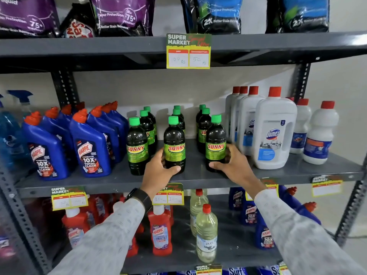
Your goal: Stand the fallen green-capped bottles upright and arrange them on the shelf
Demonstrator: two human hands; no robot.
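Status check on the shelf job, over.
Left hand wrapped on the middle front bottle, right hand on the right front bottle. All visible green-capped bottles upright, three rows. Nothing blocking.

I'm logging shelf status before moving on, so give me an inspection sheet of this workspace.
Surface: grey metal shelf, middle tier, price tags on its edge.
Job's things: green-capped bottles all upright, in three front-to-back rows; none seen lying down.
Clutter: blue Harpic bottles on one side, white red-capped bottles on the other.
Hands: left hand grips the middle front bottle; right hand grips the right front bottle.
Cables: nothing seen.
Surroundings: detergent pouches above, more bottles below.
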